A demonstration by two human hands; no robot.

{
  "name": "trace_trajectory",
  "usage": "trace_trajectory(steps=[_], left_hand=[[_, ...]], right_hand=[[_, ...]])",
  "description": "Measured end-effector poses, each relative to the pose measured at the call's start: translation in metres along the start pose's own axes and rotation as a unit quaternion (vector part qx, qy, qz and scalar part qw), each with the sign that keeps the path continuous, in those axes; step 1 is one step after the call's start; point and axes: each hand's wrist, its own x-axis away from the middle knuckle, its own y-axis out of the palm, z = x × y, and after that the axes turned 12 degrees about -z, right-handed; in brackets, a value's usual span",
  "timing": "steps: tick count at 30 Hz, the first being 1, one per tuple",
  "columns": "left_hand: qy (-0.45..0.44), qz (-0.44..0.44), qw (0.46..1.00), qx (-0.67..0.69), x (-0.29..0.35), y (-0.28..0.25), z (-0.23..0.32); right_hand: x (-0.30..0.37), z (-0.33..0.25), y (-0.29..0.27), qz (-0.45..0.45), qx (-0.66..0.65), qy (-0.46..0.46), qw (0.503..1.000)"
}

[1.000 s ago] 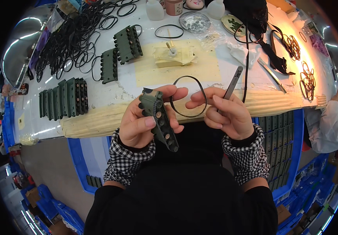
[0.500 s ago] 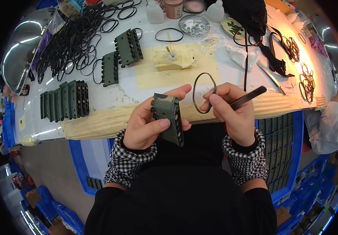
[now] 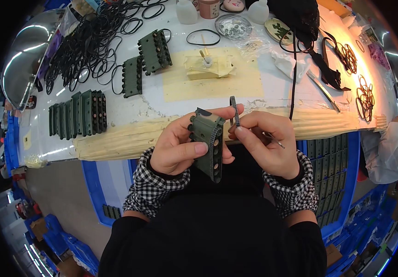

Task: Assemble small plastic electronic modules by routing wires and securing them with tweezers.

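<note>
In front of my chest, my left hand (image 3: pixel 173 147) is closed round a green toy tank chassis (image 3: pixel 204 131), thumb across its flat face. A dark toothed band (image 3: pixel 215 136) runs along the chassis's right edge, beside its round wheels. My right hand (image 3: pixel 275 144) pinches a thin black rubber track loop (image 3: pixel 233 110) between thumb and forefinger, just right of the chassis. The loop stands upright, seen nearly edge-on, close to my left fingertips; I cannot tell if they touch. Tweezers (image 3: pixel 276 141) are also in my right hand, partly hidden by its fingers.
Several green chassis (image 3: pixel 76 115) stand in a row at left; two more (image 3: pixel 155 51) lie farther back. Black loops (image 3: pixel 86 51) heap at far left. A small pot (image 3: pixel 207 61) sits on a taped block. Blue trays (image 3: pixel 351 175) flank me below the table edge.
The track loop has turned from wide open to nearly edge-on and come closer to the chassis. The chassis has moved slightly right and down. The tweezers have swung to point down and right.
</note>
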Motion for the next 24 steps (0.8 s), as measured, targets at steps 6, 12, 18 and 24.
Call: trace_trajectory(steps=[6, 12, 18, 24], left_hand=[[0.000, -0.009, 1.000, -0.005, 0.0010, -0.0003, 0.0020], [0.001, -0.016, 1.000, -0.001, 0.0019, -0.0008, 0.0031], [0.001, -0.011, 1.000, 0.002, 0.0015, -0.0008, 0.0032], [0.003, 0.011, 1.000, -0.006, 0.0002, -0.0002, 0.0017]], right_hand=[[0.0010, 0.0056, -0.0003, 0.006, 0.009, 0.008, 1.000], [0.0003, 0.0071, 0.0004, 0.009, -0.015, 0.011, 1.000], [-0.0009, 0.0078, 0.0020, 0.006, -0.050, 0.018, 0.999], [-0.0010, 0.0071, -0.0014, 0.016, -0.045, 0.050, 0.998]])
